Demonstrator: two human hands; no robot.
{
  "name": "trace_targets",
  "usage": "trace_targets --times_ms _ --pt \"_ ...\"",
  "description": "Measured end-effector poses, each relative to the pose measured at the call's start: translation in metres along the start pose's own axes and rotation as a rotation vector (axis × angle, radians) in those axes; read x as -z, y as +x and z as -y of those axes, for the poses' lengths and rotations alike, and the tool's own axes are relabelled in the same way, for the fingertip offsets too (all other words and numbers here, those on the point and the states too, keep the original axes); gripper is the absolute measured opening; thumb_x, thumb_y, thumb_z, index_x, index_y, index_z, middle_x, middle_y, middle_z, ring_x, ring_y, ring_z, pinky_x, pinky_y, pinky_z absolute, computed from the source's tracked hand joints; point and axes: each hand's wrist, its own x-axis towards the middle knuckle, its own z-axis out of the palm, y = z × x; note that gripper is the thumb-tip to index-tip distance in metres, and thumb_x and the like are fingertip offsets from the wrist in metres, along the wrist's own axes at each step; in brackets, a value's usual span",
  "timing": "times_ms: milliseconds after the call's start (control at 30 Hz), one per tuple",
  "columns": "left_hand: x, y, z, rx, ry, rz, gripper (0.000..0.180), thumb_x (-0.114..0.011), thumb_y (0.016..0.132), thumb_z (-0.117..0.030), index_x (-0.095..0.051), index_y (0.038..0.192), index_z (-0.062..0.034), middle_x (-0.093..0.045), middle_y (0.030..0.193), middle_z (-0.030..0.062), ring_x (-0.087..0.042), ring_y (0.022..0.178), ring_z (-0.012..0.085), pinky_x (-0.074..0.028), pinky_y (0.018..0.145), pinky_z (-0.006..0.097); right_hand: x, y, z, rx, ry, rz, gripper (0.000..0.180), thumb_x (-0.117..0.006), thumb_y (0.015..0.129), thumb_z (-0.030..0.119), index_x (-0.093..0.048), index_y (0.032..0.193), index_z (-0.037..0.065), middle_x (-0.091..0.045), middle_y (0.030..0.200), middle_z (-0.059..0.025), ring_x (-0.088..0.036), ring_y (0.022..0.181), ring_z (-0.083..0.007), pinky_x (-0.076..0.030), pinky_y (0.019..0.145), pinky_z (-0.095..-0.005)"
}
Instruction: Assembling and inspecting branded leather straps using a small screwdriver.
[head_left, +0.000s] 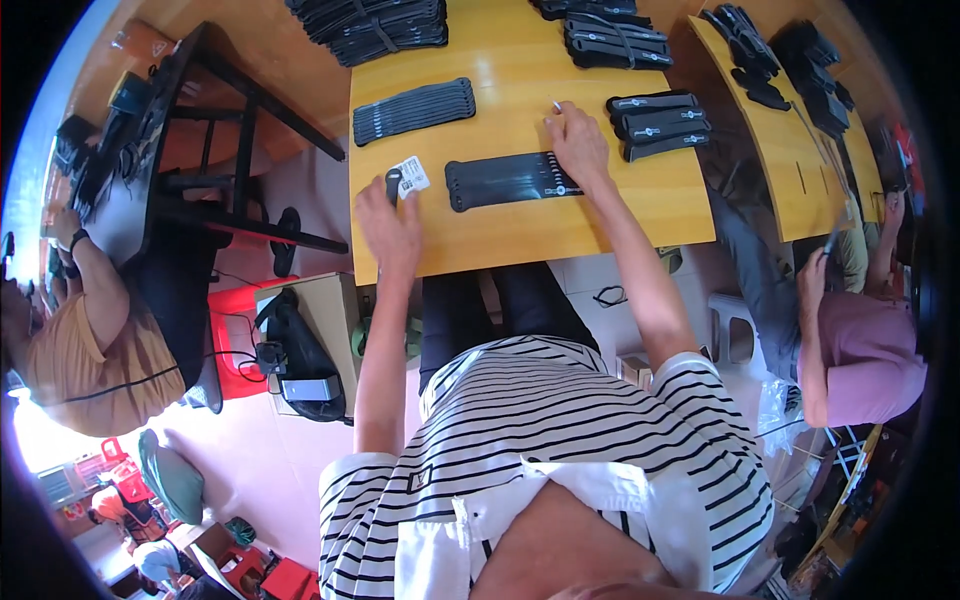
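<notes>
My left hand [390, 228] is at the table's near left, its fingers closed round a small black piece [394, 183] with a rounded end. A white printed label sheet [411, 173] sits against that piece, by my fingertips. To the right lies a fanned row of flat black straps [500, 183], with rounded ends on the left and small white marks on the right. My right hand [580, 148] is over the right end of this row, fingers bent. A tiny white piece [557, 105] shows at its fingertips, too small to name.
Another fanned set of black straps [415, 110] lies farther back. Banded strap bundles [658, 122] are at the right, with more stacks [375, 35] along the far edge. A person in a pink top [865, 355] works at the right, another in orange [100, 355] at the left.
</notes>
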Motion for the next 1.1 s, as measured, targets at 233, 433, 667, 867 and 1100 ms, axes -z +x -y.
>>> trace_targets --times_ms 233,433,667,867,1100 --pt "0.028 -0.013 0.029 0.391 0.327 0.21 0.046 -0.067 0.071 -0.015 -0.048 0.109 0.0006 -0.058 0.101 0.0223 -0.057 0.089 0.0416 -0.046 0.077 0.047 0.046 -0.064 0.028 -0.125 0.314 -0.032 0.015 -0.055 0.083 0.018 -0.058 0.088 0.004 -0.057 0.069 -0.0138 -0.056 0.069 -0.0313 -0.042 0.062 -0.0413" --pt "0.022 -0.013 0.07 0.53 -0.107 0.342 0.029 -0.066 0.073 -0.009 -0.056 0.099 -0.0014 -0.065 0.084 0.0091 -0.063 0.076 0.018 -0.049 0.059 0.03 0.058 -0.128 0.044 -0.216 0.436 0.072 0.012 -0.057 0.082 0.011 -0.06 0.088 0.001 -0.058 0.069 -0.0148 -0.058 0.065 -0.0257 -0.042 0.053 -0.0353" --pt "0.014 -0.04 -0.029 0.56 -1.149 0.232 0.015 -0.061 0.081 -0.004 -0.057 0.096 -0.0043 -0.061 0.084 0.0007 -0.059 0.072 0.0072 -0.049 0.053 0.018 0.046 -0.141 0.085 -0.047 0.757 0.174 0.021 -0.062 0.08 0.015 -0.063 0.093 -0.002 -0.061 0.068 -0.011 -0.057 0.059 -0.0214 -0.043 0.053 -0.0284" --pt "0.006 -0.059 -0.041 0.632 -1.253 0.175 0.013 -0.057 0.083 -0.002 -0.054 0.096 -0.0022 -0.061 0.087 0.0057 -0.062 0.073 0.0118 -0.053 0.058 0.022 0.051 -0.134 0.069 -0.226 0.862 0.836 0.018 -0.061 0.082 0.018 -0.064 0.085 0.0 -0.059 0.063 -0.0052 -0.053 0.057 -0.0106 -0.038 0.052 -0.0239" --pt "0.003 -0.06 -0.033 0.722 -1.449 0.238 0.012 -0.057 0.085 -0.006 -0.057 0.097 -0.0036 -0.063 0.081 0.0053 -0.064 0.07 0.0139 -0.053 0.056 0.023 0.066 -0.139 0.032 -0.296 0.9 0.696 0.019 -0.06 0.083 0.018 -0.065 0.079 -0.001 -0.057 0.06 -0.0014 -0.05 0.055 -0.0065 -0.036 0.051 -0.0219"
